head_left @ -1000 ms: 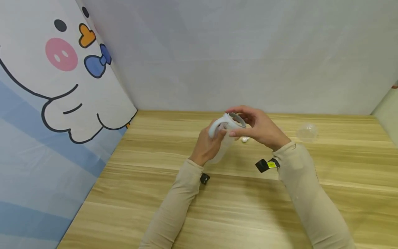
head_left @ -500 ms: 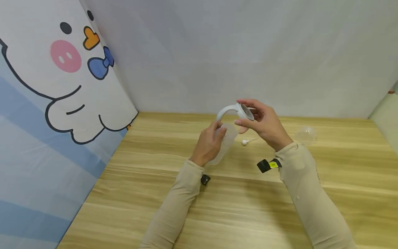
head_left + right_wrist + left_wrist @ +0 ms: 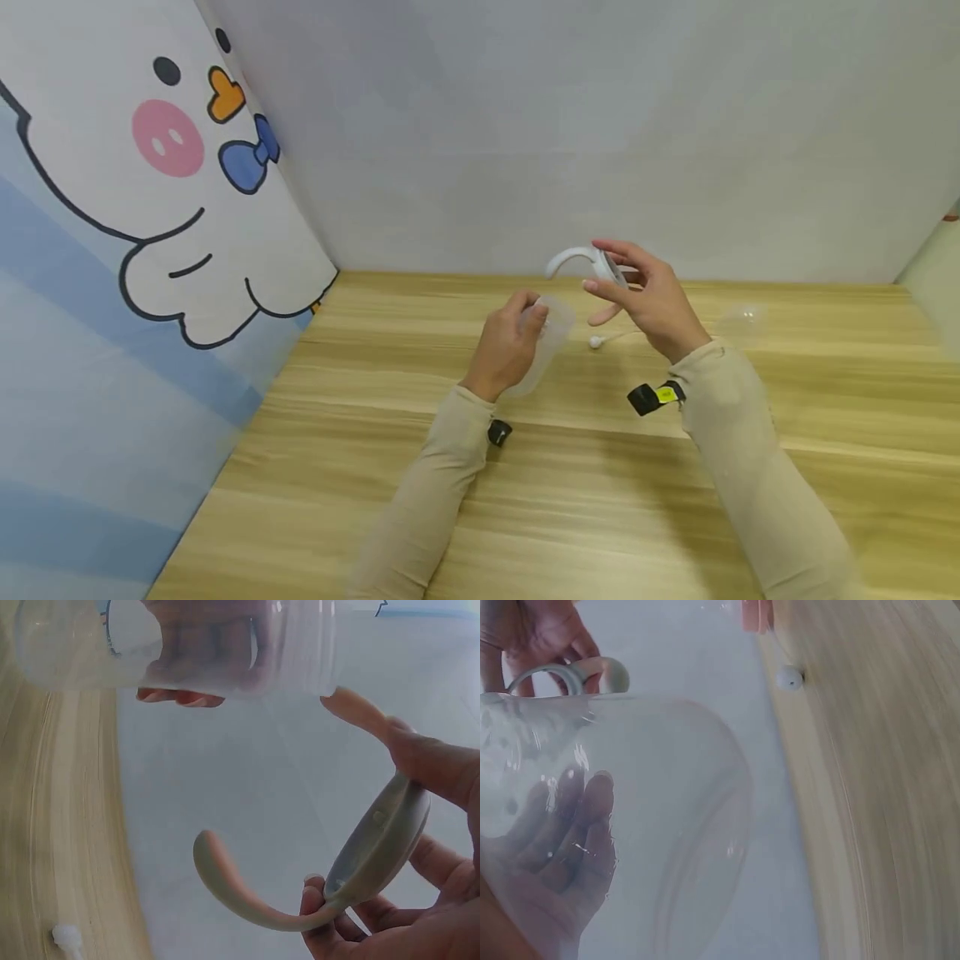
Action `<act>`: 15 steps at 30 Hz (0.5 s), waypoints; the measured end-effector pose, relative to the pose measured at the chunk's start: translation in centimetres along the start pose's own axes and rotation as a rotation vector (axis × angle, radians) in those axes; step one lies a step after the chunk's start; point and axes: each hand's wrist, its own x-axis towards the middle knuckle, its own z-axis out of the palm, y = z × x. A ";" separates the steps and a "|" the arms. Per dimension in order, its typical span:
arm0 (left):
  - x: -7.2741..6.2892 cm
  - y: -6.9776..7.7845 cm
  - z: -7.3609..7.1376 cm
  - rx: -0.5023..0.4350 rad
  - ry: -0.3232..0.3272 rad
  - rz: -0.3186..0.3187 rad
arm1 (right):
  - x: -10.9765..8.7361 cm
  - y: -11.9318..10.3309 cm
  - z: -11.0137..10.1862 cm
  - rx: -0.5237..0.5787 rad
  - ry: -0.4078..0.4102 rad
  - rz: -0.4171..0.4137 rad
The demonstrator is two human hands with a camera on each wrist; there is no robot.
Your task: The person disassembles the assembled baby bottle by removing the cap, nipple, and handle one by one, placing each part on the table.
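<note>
My left hand (image 3: 504, 343) grips a clear, frosted-looking bottle (image 3: 555, 327), its fingers showing through the wall in the left wrist view. Tilted, the bottle has its upper end towards the right hand. My right hand (image 3: 654, 302) holds a pale ring with a curved handle (image 3: 390, 844) between thumb and fingers, up and to the right of the bottle and apart from it. In the right wrist view the curved handle points back towards the bottle. Below the right hand, a thin straw with a white ball end (image 3: 596, 342) lies on the table.
A clear dome-shaped cover (image 3: 744, 321) sits on the wooden table (image 3: 570, 517), beyond the right wrist. A pale curtain (image 3: 555, 142) stands behind the table, and a cartoon-printed sheet (image 3: 67, 400) runs along its left side.
My right hand has lifted the handled ring off the bottle's upper end and moved it right, opening a gap. The left hand keeps holding the bottle in nearly the same place.
</note>
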 end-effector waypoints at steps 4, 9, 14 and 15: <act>0.0 0.0 0.6 -0.014 0.023 -0.002 | 0.3 0.5 -0.8 -0.084 0.016 0.088; -0.3 -0.3 0.4 -0.017 0.052 -0.017 | 0.8 1.6 -0.8 -0.144 0.036 0.207; 0.0 -0.3 0.3 -0.019 0.026 -0.008 | 0.8 3.1 -1.2 -0.151 0.082 0.261; 0.1 -0.3 0.3 -0.019 0.028 -0.009 | 0.9 3.4 -1.2 -0.161 0.084 0.268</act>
